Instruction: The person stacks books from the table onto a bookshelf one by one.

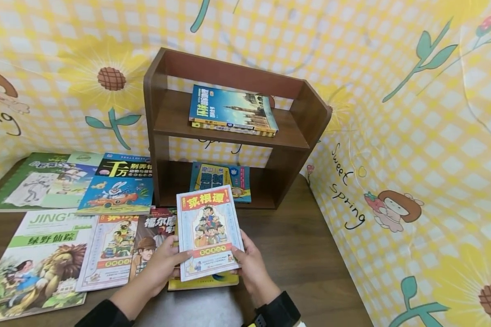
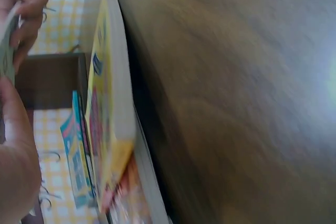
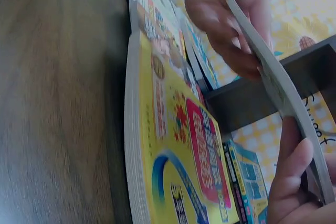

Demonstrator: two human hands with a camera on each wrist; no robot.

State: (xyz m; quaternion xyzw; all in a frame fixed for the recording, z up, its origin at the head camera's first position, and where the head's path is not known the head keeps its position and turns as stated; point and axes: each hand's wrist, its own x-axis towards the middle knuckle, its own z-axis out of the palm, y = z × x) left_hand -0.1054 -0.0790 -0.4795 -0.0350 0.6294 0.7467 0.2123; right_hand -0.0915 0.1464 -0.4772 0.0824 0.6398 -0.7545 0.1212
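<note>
Both hands hold a thin light-blue book [image 1: 202,265] with a red-and-yellow title band, raised and tilted in front of the bookshelf. At its lower left edge the left hand [image 1: 159,261] grips it, thumb on the cover. Opposite, the right hand [image 1: 253,268] grips the lower right edge, also thumb on top. Seen edge-on in the right wrist view, the book [image 3: 283,82] sits between both hands. Underneath lies a thick yellow book [image 3: 173,135], mostly covered in the head view. The left wrist view shows the yellow book's [image 2: 113,77] side.
A brown two-tier bookshelf [image 1: 298,141] stands behind. A stack topped by a blue clock-tower book [image 1: 237,111] lies on its upper tier, teal books [image 1: 241,177] on the lower. Left are a rabbit-cover book [image 1: 114,193], a green book [image 1: 8,186], a lion-cover book [image 1: 45,268] and others.
</note>
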